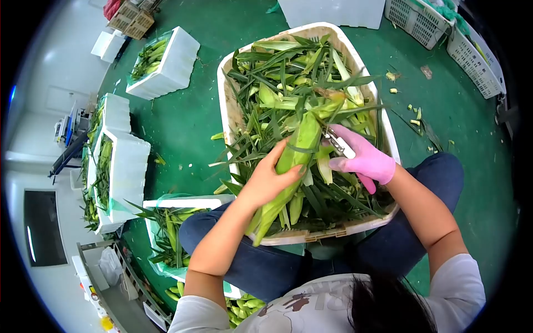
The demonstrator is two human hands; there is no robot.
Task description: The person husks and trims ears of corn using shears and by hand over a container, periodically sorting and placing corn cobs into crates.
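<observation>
My bare left hand (272, 180) is closed around a green corn cob in its husk (305, 139), tilted with its silk end toward the lower left or upper right, I cannot tell which. My right hand (366, 158), in a pink glove, grips pruning shears (342, 145) with a white handle. Their metal jaws are beside the upper part of the cob; whether they touch it is unclear. Both hands are above a large white crate (225, 105) heaped with corn husks and leaves (272, 72).
White foam boxes of corn stand at left, one box (180, 64) farther back. An open box (152, 227) lined with green plastic is beside my left knee. Husked-looking cobs (244, 308) lie below it. Perforated baskets (416, 25) stand at upper right. Scraps litter the green floor (444, 105).
</observation>
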